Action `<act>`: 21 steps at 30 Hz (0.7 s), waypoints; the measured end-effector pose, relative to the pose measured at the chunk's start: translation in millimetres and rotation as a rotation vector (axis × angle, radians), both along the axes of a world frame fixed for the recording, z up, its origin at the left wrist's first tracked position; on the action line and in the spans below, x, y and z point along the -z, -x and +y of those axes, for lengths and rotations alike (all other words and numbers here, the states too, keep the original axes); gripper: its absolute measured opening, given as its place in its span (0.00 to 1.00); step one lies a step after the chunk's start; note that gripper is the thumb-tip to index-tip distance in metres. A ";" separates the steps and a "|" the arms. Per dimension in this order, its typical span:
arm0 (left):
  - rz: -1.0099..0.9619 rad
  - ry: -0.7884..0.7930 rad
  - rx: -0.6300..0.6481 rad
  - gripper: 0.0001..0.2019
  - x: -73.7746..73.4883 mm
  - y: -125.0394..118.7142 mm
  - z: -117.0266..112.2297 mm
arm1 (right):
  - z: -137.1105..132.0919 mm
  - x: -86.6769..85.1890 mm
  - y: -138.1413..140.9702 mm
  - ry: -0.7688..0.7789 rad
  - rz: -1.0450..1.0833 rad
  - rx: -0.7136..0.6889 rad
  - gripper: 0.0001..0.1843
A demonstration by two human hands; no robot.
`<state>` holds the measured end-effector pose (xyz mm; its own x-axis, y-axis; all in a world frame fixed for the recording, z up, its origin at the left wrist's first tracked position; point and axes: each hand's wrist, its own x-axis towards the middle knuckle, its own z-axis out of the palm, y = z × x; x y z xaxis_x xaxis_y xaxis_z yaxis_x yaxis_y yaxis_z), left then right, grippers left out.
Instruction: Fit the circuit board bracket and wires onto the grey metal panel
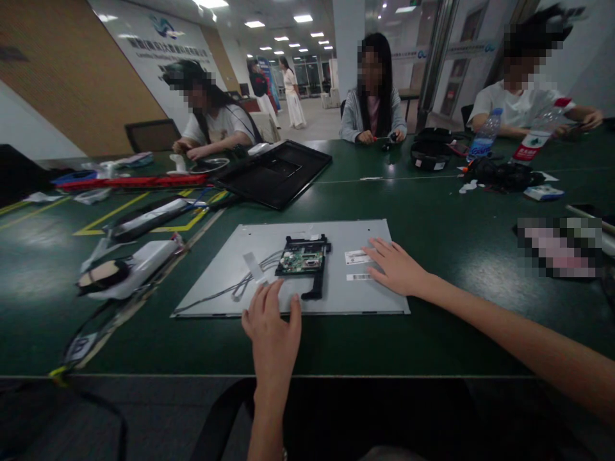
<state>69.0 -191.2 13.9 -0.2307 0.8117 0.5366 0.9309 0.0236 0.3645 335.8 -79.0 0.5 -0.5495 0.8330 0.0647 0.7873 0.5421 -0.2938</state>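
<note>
A grey metal-backed display panel (307, 229) lies flat on the green table in front of me. On its middle sits a green circuit board (302, 261) in a black plastic bracket (314, 286). Grey cables (216, 296) run from the board to the panel's near left corner, with a strip of tape (254, 266) over them. My left hand (273, 314) is over the near edge, fingers apart and holding nothing. My right hand (396, 266) rests open on the panel's right side, its fingertips by a white label (358, 257).
A black monitor shell (278, 173) lies beyond the panel. White devices and cables (139, 266) are on the left. Two bottles (485, 136), a black case (430, 150) and a pixelated flat object (557, 246) are on the right. Several people sit across the table.
</note>
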 end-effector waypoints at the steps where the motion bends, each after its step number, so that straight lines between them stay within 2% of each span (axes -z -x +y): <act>1: 0.001 -0.001 0.005 0.16 0.4 0.4 -0.1 | 0.8 -1.2 5.5 0.000 -0.001 -0.001 0.36; 13: -0.029 0.001 0.050 0.16 2.8 4.2 -0.1 | 12.6 -4.0 52.7 0.074 0.055 -0.006 0.38; 17: -0.041 0.058 0.137 0.17 -0.4 10.2 4.5 | 14.8 -4.9 61.7 0.077 0.060 0.006 0.37; 21: 0.033 0.079 0.272 0.18 -12.7 29.0 23.1 | 17.0 -5.4 69.5 0.061 0.059 0.005 0.38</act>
<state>40.0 -168.1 26.6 0.0182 0.8810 0.4728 0.9183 -0.2018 0.3407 266.3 -62.0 5.9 -0.5417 0.8393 0.0464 0.7704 0.5178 -0.3719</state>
